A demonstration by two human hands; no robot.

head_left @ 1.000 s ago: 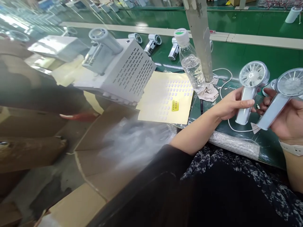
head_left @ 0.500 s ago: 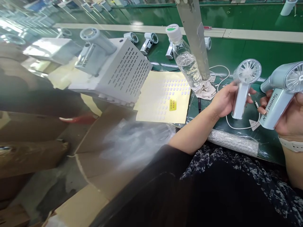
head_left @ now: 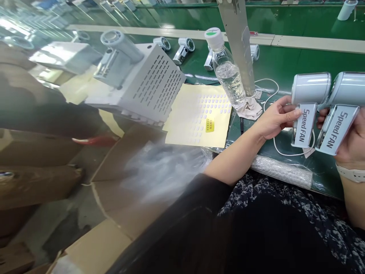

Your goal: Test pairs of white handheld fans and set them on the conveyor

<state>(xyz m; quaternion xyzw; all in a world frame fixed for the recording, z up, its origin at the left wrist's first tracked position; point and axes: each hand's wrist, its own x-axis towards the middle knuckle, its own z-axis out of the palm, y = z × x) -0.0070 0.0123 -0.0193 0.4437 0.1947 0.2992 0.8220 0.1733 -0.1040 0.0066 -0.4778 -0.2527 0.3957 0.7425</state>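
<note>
You're holding up two handheld fans and looking them over, at a quick read, with one in each hand. Your left hand (head_left: 273, 118) is wrapped around the handle of the left fan (head_left: 304, 125), its fingers (head_left: 289, 111) closed on the grip. Your right hand (head_left: 349, 142) is holding the right fan (head_left: 336, 129) by its handle, with its fingers (head_left: 322, 118) closed on the far edge; the rest of that grip is out of frame, so you can't tell how tight it is. Both fans are in the air just beside each other, over the green assembly belt (head_left: 285, 64) and a looped white cable (head_left: 288, 152). A yellow sticker sheet (head_left: 196, 118) is lying to the left, past a water bottle (head_left: 229, 72). The next move looks to call for checking the labels, then setting the fans down. Since the earlier frame, you're turning both fans: their grilles are facing away, and the "Speed FAN" handle labels are now facing you.
</note>
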